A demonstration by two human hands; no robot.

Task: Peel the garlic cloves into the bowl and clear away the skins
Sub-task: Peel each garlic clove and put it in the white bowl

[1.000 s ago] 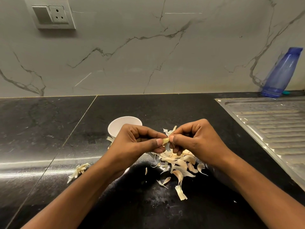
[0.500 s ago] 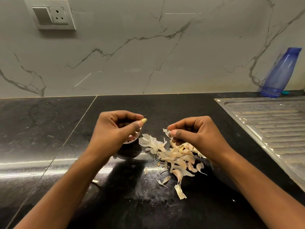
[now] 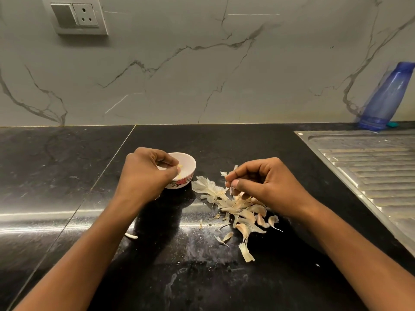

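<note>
A small white bowl (image 3: 190, 162) with a red flower print stands on the black counter. My left hand (image 3: 143, 173) reaches over its rim, and its thumb and fingertips pinch a peeled yellowish garlic clove (image 3: 179, 169) inside the bowl. To the right, my right hand (image 3: 267, 185) hovers over a pile of papery garlic skins (image 3: 235, 206), fingers curled, pinching a scrap of skin (image 3: 224, 174). A few unpeeled cloves (image 3: 261, 221) lie among the skins. My left hand hides most of the bowl's inside.
A steel sink drainboard (image 3: 370, 162) runs along the right. A blue bottle (image 3: 386, 97) leans on the marble wall behind it. A stray skin (image 3: 131, 236) lies by my left forearm. A wall socket (image 3: 78, 16) sits at the upper left.
My hands came apart. The left carried the peeled clove leftward and down into the bowl. The right stayed over the skin pile with a scrap of skin.
</note>
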